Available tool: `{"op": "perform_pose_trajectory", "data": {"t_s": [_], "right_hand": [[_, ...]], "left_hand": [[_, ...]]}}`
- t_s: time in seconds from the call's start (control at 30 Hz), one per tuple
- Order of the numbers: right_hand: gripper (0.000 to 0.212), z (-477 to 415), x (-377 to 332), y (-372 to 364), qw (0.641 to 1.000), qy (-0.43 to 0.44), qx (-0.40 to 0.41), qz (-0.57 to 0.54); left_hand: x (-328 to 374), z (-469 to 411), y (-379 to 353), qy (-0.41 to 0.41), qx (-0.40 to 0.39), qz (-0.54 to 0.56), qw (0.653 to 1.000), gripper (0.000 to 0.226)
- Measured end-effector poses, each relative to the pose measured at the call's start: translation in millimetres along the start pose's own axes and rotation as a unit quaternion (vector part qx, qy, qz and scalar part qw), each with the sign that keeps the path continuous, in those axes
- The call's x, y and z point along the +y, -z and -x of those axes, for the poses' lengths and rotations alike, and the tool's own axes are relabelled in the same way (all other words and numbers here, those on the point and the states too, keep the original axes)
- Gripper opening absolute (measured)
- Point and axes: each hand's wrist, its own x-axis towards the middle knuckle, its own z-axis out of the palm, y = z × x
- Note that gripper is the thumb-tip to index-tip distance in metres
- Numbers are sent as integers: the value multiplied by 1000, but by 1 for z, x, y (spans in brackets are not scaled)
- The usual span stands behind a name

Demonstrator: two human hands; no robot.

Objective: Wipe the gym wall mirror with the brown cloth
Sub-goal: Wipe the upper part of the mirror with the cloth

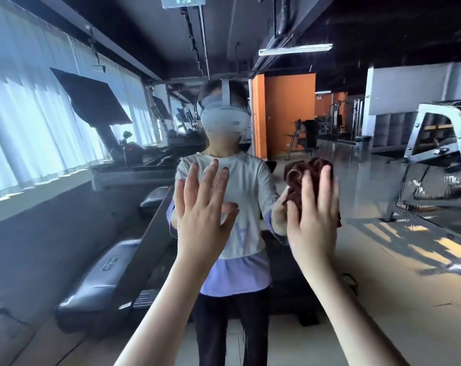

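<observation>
Brown single cloth (pixel 300 178), one mirror (pixel 409 122), two hands (pixel 201 207) (pixel 314 215)

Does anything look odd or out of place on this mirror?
The mirror ripples the reflection of the metal rack at right, as if warped or wet. The brown cloth is bunched, not flat, under the right hand.

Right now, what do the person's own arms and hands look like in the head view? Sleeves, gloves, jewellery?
Both forearms are bare down to the frame's bottom edge. Left hand and right hand: no gloves, rings, watch or markings visible. The large gym wall mirror reflects lilac sleeve cuffs on the arms, with a white top.
</observation>
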Motion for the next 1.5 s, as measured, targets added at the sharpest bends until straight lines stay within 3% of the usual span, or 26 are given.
{"op": "perform_pose_trajectory", "data": {"t_s": [0.03, 0.13, 0.2, 0.27, 0.37, 0.43, 0.57, 0.6, 0.67, 0.8, 0.83, 0.93, 1.0, 1.2, 1.4, 1.5], "right_hand": [[54, 5, -2, -2, 1000, 14, -8, -4], [55, 34, -1, -9, 978, 190, -78, 30], [55, 31, 8, -7, 961, 253, -94, 54], [53, 11, 12, -2, 976, 200, -68, 44], [52, -23, 3, 3, 999, 48, -9, -17], [53, -27, -6, 1, 998, 45, -3, -36], [60, -14, -4, -6, 956, 282, -86, 11], [61, -19, -1, -4, 947, 307, -93, 23], [57, -39, 3, 0, 955, 286, -67, 26], [53, -69, -7, 6, 990, 138, -10, -13], [53, -67, -11, 5, 990, 140, -11, -16], [52, -53, -15, -2, 961, 268, -62, 8], [52, -58, -8, 2, 947, 309, -84, 34], [54, -69, -6, 12, 997, 79, -13, -16], [53, -43, 4, 7, 963, 254, -74, 48], [51, -53, 17, 12, 989, 141, -23, 24]], "left_hand": [[1, 1, -2, -2, 0, -13, 1000, 65], [1, 2, -5, -7, 2, -36, 999, 68], [1, 2, -5, -4, 2, -38, 999, 70], [2, 2, -5, -1, 1, -41, 999, 70], [3, 1, -4, 1, -2, -49, 999, 70], [4, 1, -4, 2, -1, -51, 999, 72], [5, 2, -5, 8, 6, -50, 999, 72], [5, 3, -5, 9, 7, -49, 999, 72], [6, 2, -5, 11, 10, -47, 999, 69], [7, 3, -5, 18, 9, -47, 999, 69], [7, 3, -6, 20, 9, -47, 999, 70], [7, 4, -6, 20, 8, -42, 999, 70], [6, 4, -6, 16, 6, -37, 999, 70], [11, 1, -8, 27, 29, -14, 999, 61], [23, -13, -15, -18, 67, 0, 998, 54], [25, -17, -30, -11, 77, -11, 997, 52]]}}
